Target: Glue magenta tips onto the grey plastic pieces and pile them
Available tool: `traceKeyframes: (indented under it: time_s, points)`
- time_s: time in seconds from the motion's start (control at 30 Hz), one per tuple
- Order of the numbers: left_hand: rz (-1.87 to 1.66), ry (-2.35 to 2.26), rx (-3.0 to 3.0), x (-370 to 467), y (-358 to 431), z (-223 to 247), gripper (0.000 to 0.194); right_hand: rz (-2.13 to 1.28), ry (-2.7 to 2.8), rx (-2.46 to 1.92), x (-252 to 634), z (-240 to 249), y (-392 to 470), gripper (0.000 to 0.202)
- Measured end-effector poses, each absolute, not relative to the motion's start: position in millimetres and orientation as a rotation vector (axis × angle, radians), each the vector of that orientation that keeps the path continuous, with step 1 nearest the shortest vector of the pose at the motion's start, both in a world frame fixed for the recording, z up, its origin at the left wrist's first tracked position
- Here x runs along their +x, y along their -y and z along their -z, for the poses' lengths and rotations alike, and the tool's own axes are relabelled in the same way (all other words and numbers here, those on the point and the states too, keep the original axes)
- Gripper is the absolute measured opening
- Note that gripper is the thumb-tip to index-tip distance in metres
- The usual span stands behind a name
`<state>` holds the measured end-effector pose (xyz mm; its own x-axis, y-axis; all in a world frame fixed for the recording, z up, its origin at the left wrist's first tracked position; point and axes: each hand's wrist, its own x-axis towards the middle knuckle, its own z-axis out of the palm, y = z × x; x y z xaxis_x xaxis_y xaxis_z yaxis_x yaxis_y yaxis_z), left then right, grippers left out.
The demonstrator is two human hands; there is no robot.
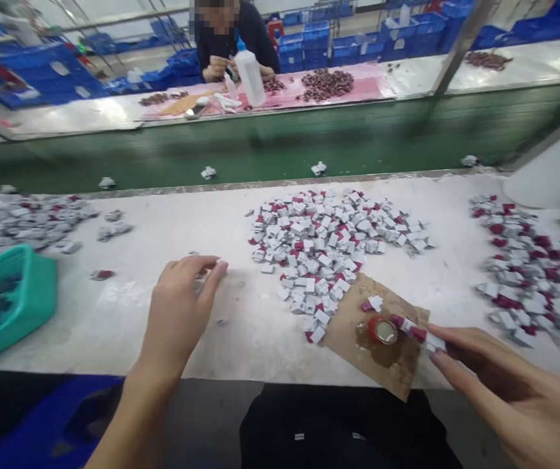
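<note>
My right hand pinches a small white-and-maroon plastic part between thumb and fingers. The part's maroon end reaches to the rim of a small round pot, which stands in a wet brown patch on a piece of cardboard. Beside the pot lies a loose white-and-maroon part. My left hand hovers over the white table, thumb and forefinger closed together at the tips. Something small and whitish shows there, too small to name. A large heap of white and maroon parts lies between my hands.
A teal basket with dark pieces stands at the left, before another heap. More parts lie at the right near a white cylinder. Beyond the green conveyor belt, a person sits working by a white bottle.
</note>
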<state>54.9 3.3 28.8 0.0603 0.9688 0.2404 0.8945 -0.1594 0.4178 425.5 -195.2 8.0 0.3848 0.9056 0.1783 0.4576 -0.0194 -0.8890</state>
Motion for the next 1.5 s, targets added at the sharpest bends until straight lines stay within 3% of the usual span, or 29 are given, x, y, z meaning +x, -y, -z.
traceKeyframes:
  time_s: [0.17, 0.43, 0.57, 0.8, 1.07, 1.17, 1.23, 1.37, 1.5]
  points:
    - [-0.611, -1.586, 1.909, 94, 45, -19, 0.031, -0.657, 1.174, -1.63, 414, -15, 185, 0.014]
    - [-0.702, -1.343, 1.777, 121, 80, 0, 0.015, -0.692, 1.218, -1.638, 407, -12, 190, 0.021]
    - [-0.733, -1.376, 1.908, 114, 84, 5, 0.014, -0.711, 1.209, -1.628, 406, -10, 191, 0.025]
    - [-0.71, -1.585, 2.086, 99, 91, 7, 0.034, -0.694, 1.2, -1.649, 406, -11, 195, 0.023]
    - [-0.774, -1.642, 1.848, 104, 90, 5, 0.028, -0.676, 1.168, -1.683, 406, -7, 202, 0.018]
    - [-0.807, -1.573, 1.768, 101, 86, 10, 0.036, -0.68, 1.166, -1.672, 405, -8, 202, 0.018]
    - [-0.762, -1.556, 1.773, 97, 84, 10, 0.036, -0.677, 1.163, -1.663, 405, -9, 202, 0.02]
    - [-0.612, -1.565, 1.995, 92, 79, 3, 0.018, -0.65, 1.181, -1.663, 404, -11, 200, 0.021]
    - [-0.562, -1.676, 1.949, 92, 73, -2, 0.025, -0.653, 1.183, -1.651, 403, -12, 198, 0.021]
